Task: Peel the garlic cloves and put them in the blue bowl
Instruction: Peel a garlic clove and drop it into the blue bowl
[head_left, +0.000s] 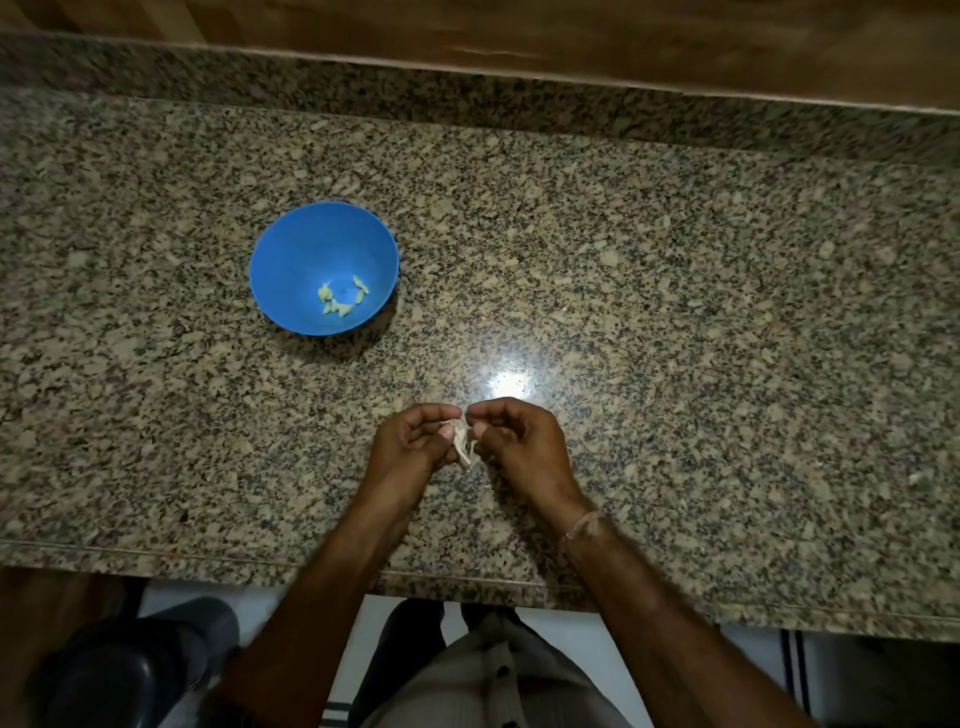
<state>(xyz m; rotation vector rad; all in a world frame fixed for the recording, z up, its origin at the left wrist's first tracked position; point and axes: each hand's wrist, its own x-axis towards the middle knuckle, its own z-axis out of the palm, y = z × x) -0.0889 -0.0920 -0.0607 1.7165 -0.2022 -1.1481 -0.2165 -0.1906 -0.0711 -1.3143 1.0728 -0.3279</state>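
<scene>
No text, label, brand, number or sign can be read anywhere in the head view; neither the blue bowl nor the granite worktop carries any lettering.

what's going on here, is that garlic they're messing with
Yes, it looks like garlic. A person stands at a granite counter and holds a garlic clove between both hands, the left hand and the right hand pinching it, with papery skin hanging loose from it. Further back and to the left sits a blue bowl with a few peeled cloves already in it. So the peeling is under way, and this clove is not yet in the bowl.
</scene>
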